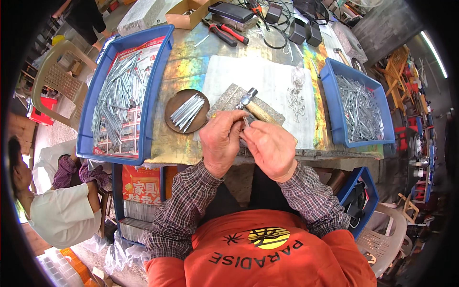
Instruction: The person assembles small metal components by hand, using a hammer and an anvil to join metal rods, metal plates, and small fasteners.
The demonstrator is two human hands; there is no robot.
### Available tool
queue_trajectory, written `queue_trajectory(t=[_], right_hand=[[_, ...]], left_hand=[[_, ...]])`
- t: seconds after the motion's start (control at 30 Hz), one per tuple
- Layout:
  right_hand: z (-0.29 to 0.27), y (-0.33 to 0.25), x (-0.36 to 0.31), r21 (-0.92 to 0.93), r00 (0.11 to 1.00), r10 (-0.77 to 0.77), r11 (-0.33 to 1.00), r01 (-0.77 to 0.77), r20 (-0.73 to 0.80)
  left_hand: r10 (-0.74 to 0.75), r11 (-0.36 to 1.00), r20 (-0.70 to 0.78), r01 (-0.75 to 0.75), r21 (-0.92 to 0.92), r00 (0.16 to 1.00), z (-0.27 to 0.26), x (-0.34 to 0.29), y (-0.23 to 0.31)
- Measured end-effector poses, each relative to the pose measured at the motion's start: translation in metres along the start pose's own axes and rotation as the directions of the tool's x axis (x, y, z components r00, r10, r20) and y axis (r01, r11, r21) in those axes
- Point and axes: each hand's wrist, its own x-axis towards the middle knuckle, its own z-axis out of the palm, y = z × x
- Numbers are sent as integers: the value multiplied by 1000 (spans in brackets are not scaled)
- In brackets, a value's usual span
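Observation:
My left hand (221, 143) and my right hand (271, 147) meet over the near edge of the table, fingertips pinched together. Between them is a small, thin metal-looking piece (245, 121), mostly covered by the fingers. Just beyond the hands a hammer (260, 113) with a wooden handle lies across a grey stone block (231, 99). Left of the block, a round brown dish (173, 108) holds a bundle of thin metal rods (187, 113). Small bent metal pieces (297, 105) lie on a white sheet (258, 71) right of the block.
Blue trays of metal rods stand at the left (147, 103) and right (342, 129). Red-handled pliers (224, 32), black boxes (306, 31) and cables are at the back. A person in a white shirt (67, 210) sits at lower left. A plastic chair (60, 81) stands left.

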Motion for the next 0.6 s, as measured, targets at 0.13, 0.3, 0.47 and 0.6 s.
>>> queue_trajectory(t=[0.13,0.3,0.47,0.6], right_hand=[[5,-4,-12,-32,998,-44,999,42,-48],[11,-3,-23,-61,996,-21,998,15,-85],[-5,-7,-23,-83,995,95,992,-97,-20],[-35,-2,-17,-402,949,295,887,-229,111]], left_hand=[[-36,999,-13,36,13,999,0,-2,-2],[-46,999,-16,45,-10,999,2,-3,-6],[14,1000,-19,-13,25,1000,2,-2,-6],[27,999,-33,-27,26,999,0,-3,-5]])
